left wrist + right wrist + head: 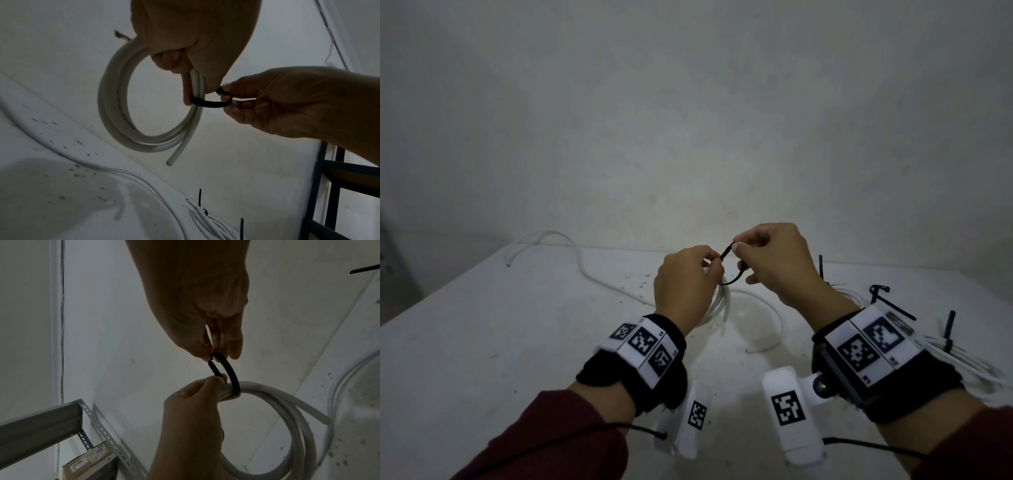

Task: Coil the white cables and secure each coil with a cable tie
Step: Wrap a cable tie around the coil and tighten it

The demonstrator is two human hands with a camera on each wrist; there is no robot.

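My left hand (690, 277) holds a coil of white cable (115, 105) above the table, fingers curled round its strands; its thumb and finger also pinch one end of a black cable tie (727, 267). The tie (207, 103) loops round the coil's strands. My right hand (770, 260) pinches the tie's head end (216, 357) between thumb and fingertips, close to the left hand. In the right wrist view the tie (231, 374) arches from the coil (292, 417) up to the right fingers. The coil's free end (174, 158) hangs down.
A loose white cable (571, 260) snakes across the white table (517, 342) at the back left; another one (770, 329) lies below my hands. Tied coils (962, 356) and spare black ties (893, 303) lie at the right. A metal shelf frame (61, 423) stands beside the table.
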